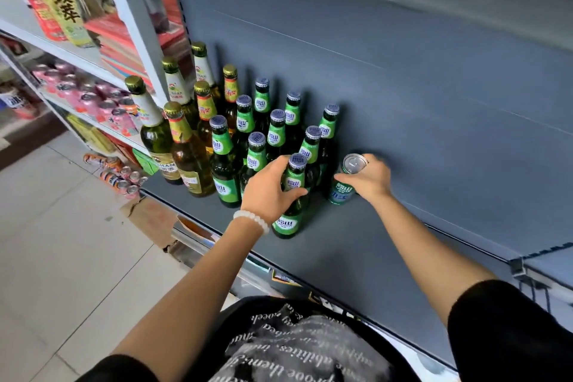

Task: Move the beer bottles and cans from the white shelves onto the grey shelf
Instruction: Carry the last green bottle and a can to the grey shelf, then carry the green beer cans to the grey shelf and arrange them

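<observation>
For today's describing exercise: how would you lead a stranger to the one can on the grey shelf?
Start at the grey shelf, then find the cluster of bottles at its left end. On the right edge of that cluster, under the right hand, stands the green can: short, with a flat silver pull-tab top, no neck or cap.

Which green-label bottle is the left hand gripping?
The frontmost small green glass bottle, nearest the shelf edge; the left hand wraps its shoulder. The others stand untouched behind it.

**Bottles and one can on the grey shelf**

I see green-labelled beer bottles [276,133] standing upright in a tight cluster on the grey shelf [434,164], taller amber bottles [189,146] at their left. A green can [344,183] stands just right of the nearest bottle [291,195].
</observation>
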